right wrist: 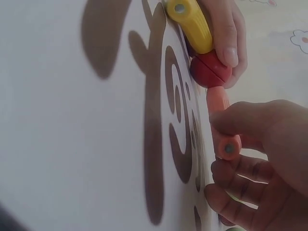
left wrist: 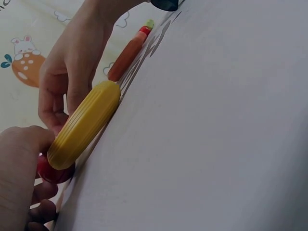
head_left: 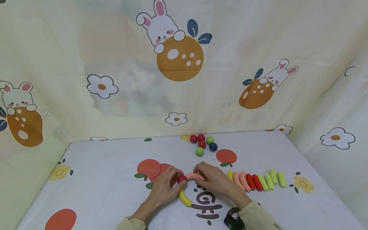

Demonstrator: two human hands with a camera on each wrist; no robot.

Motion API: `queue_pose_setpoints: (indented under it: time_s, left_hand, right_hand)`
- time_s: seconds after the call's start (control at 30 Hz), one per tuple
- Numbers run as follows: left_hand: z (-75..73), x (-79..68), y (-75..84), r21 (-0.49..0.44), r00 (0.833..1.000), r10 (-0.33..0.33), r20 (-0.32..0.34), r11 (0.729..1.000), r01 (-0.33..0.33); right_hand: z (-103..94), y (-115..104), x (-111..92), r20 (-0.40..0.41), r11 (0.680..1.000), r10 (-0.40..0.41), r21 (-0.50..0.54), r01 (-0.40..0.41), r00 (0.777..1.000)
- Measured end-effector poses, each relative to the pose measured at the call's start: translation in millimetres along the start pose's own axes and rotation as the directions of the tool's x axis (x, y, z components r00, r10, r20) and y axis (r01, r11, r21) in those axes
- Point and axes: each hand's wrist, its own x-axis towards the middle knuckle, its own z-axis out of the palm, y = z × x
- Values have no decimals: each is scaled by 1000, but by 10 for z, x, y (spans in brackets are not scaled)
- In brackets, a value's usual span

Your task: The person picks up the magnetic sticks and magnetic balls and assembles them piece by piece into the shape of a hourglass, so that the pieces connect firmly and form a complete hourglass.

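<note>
My left hand (head_left: pixel 164 189) pinches a dark red ball (head_left: pixel 181 179) between thumb and fingers, low over the table. A curved yellow rod (head_left: pixel 185 199) touches the ball at one end; in the right wrist view its free end shows a round grey inset (right wrist: pixel 179 8). My right hand (head_left: pixel 215 179) pinches a curved pink rod (head_left: pixel 194 176). In the right wrist view the pink rod (right wrist: pixel 219 102) meets the ball (right wrist: pixel 211 70) on the side away from the yellow rod. The far side of the ball is hidden by the left fingers.
Several red, green and blue balls (head_left: pixel 202 144) lie at the back of the table. To the right, a row of yellow, pink, red and light green rods (head_left: pixel 254 182) rests on the printed white cloth (head_left: pixel 100 179). A dark strap-like item (head_left: pixel 234 219) sits by the right sleeve.
</note>
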Motion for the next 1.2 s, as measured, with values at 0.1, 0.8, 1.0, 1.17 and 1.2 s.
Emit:
queue_pose_setpoints:
  time_s: [0.1, 0.8, 1.0, 1.17, 1.2]
  left_hand:
    - [-3, -1, 7, -11, 1000, 0, 4, 1000, 0]
    - [-6, 3, -1, -58, 999, -41, 13, 997, 41]
    - [-7, 13, -3, -70, 999, -42, 10, 997, 42]
    - [-9, 11, 3, -77, 999, -38, 3, 996, 38]
    - [-10, 11, 3, -77, 999, -37, 2, 996, 37]
  right_hand:
    - [5, 5, -2, -9, 1000, -23, -13, 23, 1000]
    - [0, -9, -2, -44, 994, -96, 43, 98, 994]
    - [21, -6, 1, -49, 992, -120, 41, 123, 991]
    - [29, -12, 3, -69, 989, -146, 21, 147, 987]
    - [30, -16, 5, -73, 989, -147, 19, 149, 986]
